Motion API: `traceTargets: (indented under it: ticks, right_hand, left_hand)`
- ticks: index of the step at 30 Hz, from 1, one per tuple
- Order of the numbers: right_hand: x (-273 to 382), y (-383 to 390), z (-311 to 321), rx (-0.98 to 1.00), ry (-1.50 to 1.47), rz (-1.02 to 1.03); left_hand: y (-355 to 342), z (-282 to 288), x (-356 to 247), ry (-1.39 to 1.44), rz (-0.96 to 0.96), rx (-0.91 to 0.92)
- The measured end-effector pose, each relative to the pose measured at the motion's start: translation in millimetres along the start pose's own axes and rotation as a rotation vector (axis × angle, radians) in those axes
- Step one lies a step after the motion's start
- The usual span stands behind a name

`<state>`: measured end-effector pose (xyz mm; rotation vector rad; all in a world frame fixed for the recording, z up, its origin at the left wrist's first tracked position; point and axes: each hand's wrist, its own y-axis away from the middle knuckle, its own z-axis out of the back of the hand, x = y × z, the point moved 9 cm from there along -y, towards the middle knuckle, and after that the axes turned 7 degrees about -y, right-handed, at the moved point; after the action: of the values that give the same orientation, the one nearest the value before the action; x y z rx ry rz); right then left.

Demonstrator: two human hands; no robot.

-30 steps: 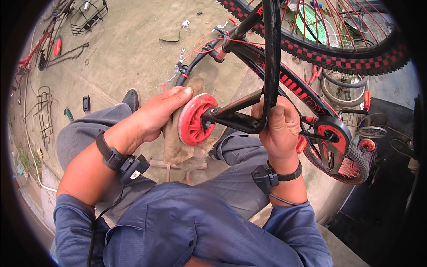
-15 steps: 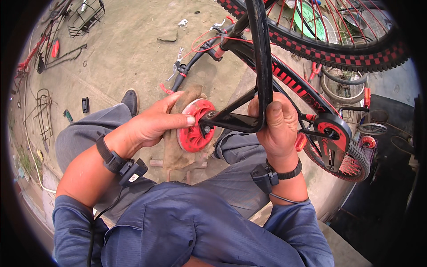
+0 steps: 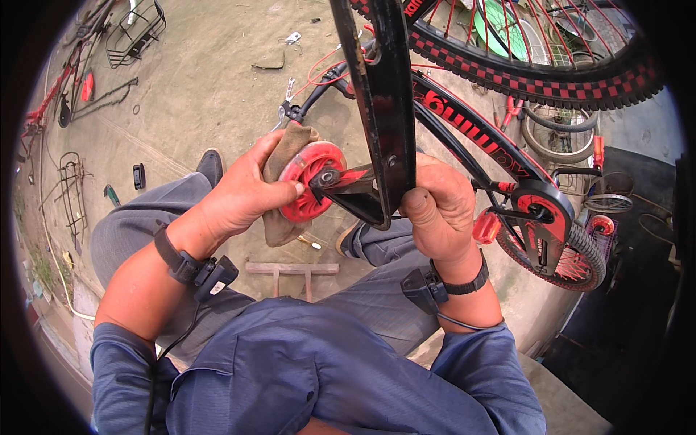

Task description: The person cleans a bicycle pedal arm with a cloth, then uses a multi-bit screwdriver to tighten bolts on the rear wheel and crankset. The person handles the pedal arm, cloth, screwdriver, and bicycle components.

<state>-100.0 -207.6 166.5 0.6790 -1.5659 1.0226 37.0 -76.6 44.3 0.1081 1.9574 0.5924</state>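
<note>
My left hand [image 3: 257,192] holds a brown cloth [image 3: 283,225] against a small red wheel [image 3: 304,192], its thumb on the wheel. The wheel is bolted to the tip of a black triangular bracket on a long black metal part [image 3: 384,123], which rises toward the top edge. My right hand [image 3: 438,206] is closed round the lower bend of that part, thumb in front, other fingers partly hidden behind it. A black and red bicycle frame [image 3: 471,130] lies behind, with a pedal [image 3: 486,226] beside my right wrist.
A bicycle wheel with checkered tyre [image 3: 529,83] fills the top right, near a green basin [image 3: 493,25], loose rims [image 3: 551,148] and a dark surface [image 3: 602,326]. Metal racks [image 3: 134,36] and parts lie at left. A wooden piece [image 3: 290,268] is between my legs on the concrete ground [image 3: 203,87].
The black part has tilted and swung left, bringing the small wheel with it. The cloth has shifted and wraps more behind the wheel. My right hand has moved slightly left.
</note>
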Motion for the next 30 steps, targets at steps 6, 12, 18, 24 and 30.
traceTargets:
  ticks: [6,12,18,24,30]
  right_hand:
    - [1.9,-5.1,-3.6,0.071,0.093,0.049]
    - [-14.6,-1.8,-1.2,0.018,0.046,-0.029]
    - [-57.8,-2.7,-4.2,-0.071,-0.125,-0.366]
    - [-58.8,-15.7,-16.1,-0.051,-0.164,-0.301]
    - [-67.2,-18.4,-23.6,0.066,0.007,-0.336]
  left_hand:
    - [-2.5,7.1,2.1,-0.041,-0.011,-0.066]
    - [-0.3,6.3,7.6,0.013,0.061,-0.096]
    - [1.8,-2.0,24.1,0.101,0.118,-0.074]
    - [5.3,-9.1,33.8,0.206,0.189,-0.032]
    - [9.5,-23.4,33.2,0.307,0.253,0.085]
